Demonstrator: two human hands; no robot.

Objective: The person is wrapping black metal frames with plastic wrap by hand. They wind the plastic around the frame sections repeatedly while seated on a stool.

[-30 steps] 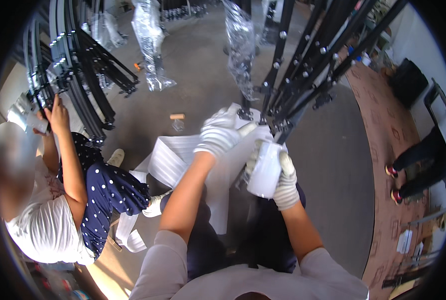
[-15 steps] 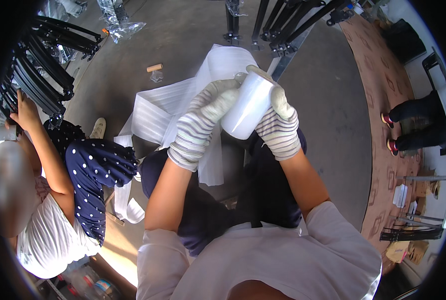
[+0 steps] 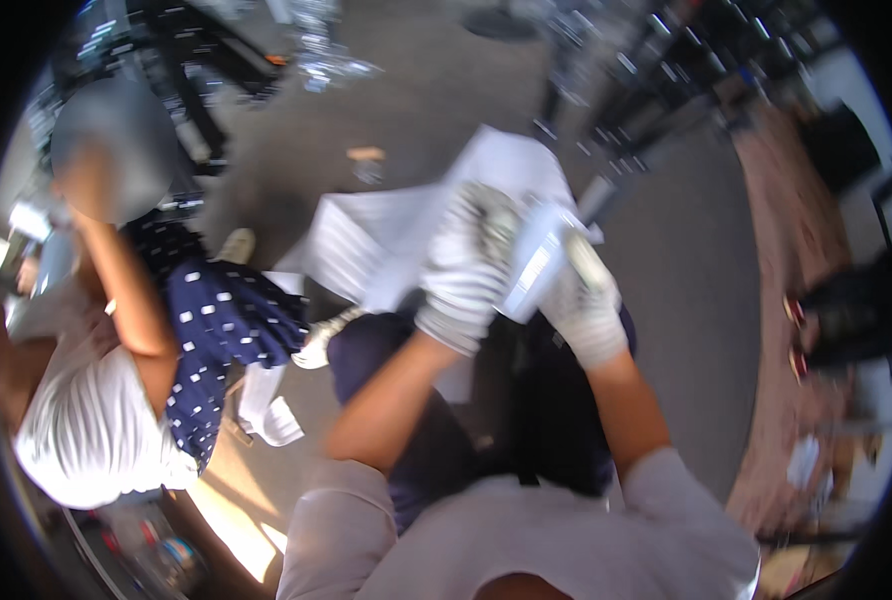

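Note:
Between my gloved hands is a whitish roll of plastic film [image 3: 532, 268], tilted over my lap. My left hand [image 3: 474, 258], in a striped knit glove, presses on the roll's left side with its fingers curled. Against the right side, my right hand [image 3: 584, 300] is closed, its thumb along the edge. Motion blur softens both hands, and the far fingertips are hidden. Beyond and below them, a long white foam sheet [image 3: 511, 160] lies folded across the floor and reaches down by my knees.
At my left sits a co-worker [image 3: 86, 420] in a white top and dotted trousers, one arm raised. Black metal frames [image 3: 666, 80] stand at the far right, with others at far left. A short cardboard tube [image 3: 366, 154] lies on the floor. Another person's legs [image 3: 851, 315] show at right.
The view has shifted, so the scene sits farther right and lower, and is blurred. My hands still hold the roll, now tilted differently. The co-worker's near arm and head have moved.

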